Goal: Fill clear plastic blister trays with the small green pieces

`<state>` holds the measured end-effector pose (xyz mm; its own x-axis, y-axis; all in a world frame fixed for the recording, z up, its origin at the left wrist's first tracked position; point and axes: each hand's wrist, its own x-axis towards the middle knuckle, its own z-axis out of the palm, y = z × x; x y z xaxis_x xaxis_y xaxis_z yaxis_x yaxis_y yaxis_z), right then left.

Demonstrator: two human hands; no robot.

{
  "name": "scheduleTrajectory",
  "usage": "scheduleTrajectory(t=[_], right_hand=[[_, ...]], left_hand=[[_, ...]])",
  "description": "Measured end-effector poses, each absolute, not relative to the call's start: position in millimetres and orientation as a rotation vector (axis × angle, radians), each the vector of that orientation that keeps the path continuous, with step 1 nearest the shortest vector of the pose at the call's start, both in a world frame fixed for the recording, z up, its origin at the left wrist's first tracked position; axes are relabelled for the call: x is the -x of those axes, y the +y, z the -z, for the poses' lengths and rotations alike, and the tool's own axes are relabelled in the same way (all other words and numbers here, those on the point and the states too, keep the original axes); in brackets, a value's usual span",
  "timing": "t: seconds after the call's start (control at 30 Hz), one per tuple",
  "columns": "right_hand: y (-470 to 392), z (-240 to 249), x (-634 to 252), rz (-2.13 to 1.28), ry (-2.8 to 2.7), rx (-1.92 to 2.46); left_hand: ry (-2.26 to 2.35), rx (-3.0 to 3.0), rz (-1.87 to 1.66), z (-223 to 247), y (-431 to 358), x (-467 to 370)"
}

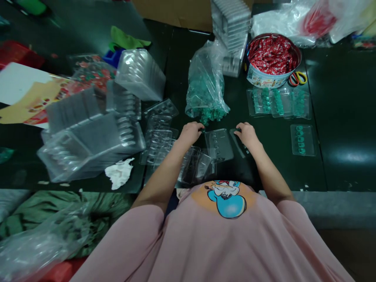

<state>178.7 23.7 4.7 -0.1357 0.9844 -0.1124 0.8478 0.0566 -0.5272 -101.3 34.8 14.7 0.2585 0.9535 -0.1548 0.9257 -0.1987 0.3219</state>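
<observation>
My left hand is pinched just below the mouth of a clear bag, where small green pieces spill out; what its fingertips hold is too small to tell. Between my hands lies a clear plastic tray with a row of small compartments. My right hand has its fingers closed at the upper end of a thin clear piece, to the right of the tray. Several trays filled with green pieces lie at the right, and one more filled tray is nearer me.
Stacked clear trays cover the left side, with loose trays by my left forearm. A round tin of red packets and scissors stand back right. Another tray stack is behind the bag. White tissue lies near the front edge.
</observation>
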Motion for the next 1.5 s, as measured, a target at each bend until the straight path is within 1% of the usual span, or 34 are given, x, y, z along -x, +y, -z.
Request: scheduleTrajectory(t=[0.1, 0.2, 0.27, 0.33, 0.4, 0.5, 0.6, 0.7, 0.9, 1.1, 1.23, 1.4, 1.5], right_hand=[[21, -1, -181, -0.679, -2.026, 1.811], [17, -1, -181, -0.551, -1.994, 1.760], [14, -6, -179, -0.464, -1.957, 1.721], [10, -14, -174, -0.468, -1.908, 1.628], [6, -23, -166, -0.612, -1.857, 1.466], [3, -30, -152, -0.924, -1.720, 1.231], [2, -30, -145, -1.119, -1.573, 1.119], [1, -28, -148, -1.163, -1.497, 1.137], [-1, -28, -157, -1.259, -1.365, 1.204], [0, -20, -158, -1.406, -1.178, 1.153], [-1, -20, -158, -1.415, -1.122, 1.153], [-3, -21, -155, -1.400, -1.043, 1.173], [-5, -19, -153, -1.384, -1.051, 1.172]], left_hand=[[1.708, -2.228, -0.080, -11, 33, 101], [1.768, -2.193, -0.130, -12, 32, 101], [1.845, -2.090, -0.243, -17, 31, 98], [1.876, -1.920, -0.425, -25, 30, 92], [1.773, -1.690, -0.641, -34, 27, 80], [1.429, -1.302, -0.846, -46, 21, 53], [1.198, -1.029, -0.840, -54, 14, 29], [1.112, -0.924, -0.820, -56, 9, 14], [1.134, -1.048, -0.913, -53, 8, 7], [1.198, -0.963, -0.815, -54, 9, 6], [1.166, -0.950, -0.816, -56, 8, 4], [1.390, -1.379, -0.948, -55, 2, -1], [1.489, -1.546, -0.914, -53, -1, -2]])
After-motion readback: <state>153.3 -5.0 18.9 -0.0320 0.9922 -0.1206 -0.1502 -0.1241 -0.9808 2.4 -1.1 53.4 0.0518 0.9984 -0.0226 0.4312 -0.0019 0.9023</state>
